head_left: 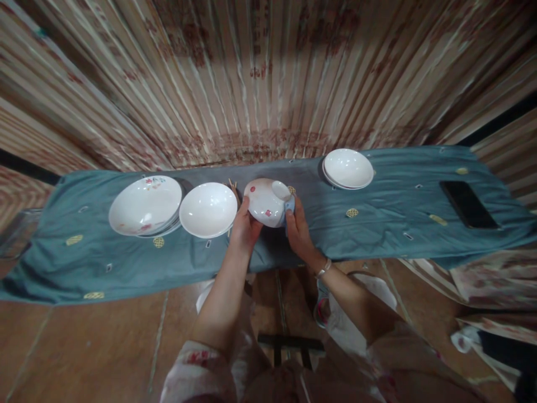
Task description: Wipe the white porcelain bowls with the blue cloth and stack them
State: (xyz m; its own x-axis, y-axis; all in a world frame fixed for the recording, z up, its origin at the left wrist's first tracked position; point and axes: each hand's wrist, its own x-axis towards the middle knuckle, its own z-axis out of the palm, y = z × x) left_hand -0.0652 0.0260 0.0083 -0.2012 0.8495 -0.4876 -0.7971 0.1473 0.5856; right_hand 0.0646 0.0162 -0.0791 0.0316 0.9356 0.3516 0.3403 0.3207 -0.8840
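Observation:
A white bowl (pixel 262 204) with small red marks is tilted on its side above the table, its underside and foot ring facing me. My left hand (pixel 245 224) grips its left edge, thumb on the outer wall. In my right hand (pixel 298 224) is a light blue cloth (pixel 290 212), pressed against the bowl's right side near the foot. Just left of my left hand, a white bowl (pixel 208 209) sits on the table, with some thin wooden sticks (pixel 233 187) partly hidden behind it.
A stack of large white plates (pixel 145 207) with floral decoration stands at the left. Further right are stacked small white bowls (pixel 348 168) and a black phone (pixel 467 204). A teal patterned cloth (pixel 390 224) covers the narrow table. Pleated curtains (pixel 260 73) hang behind it.

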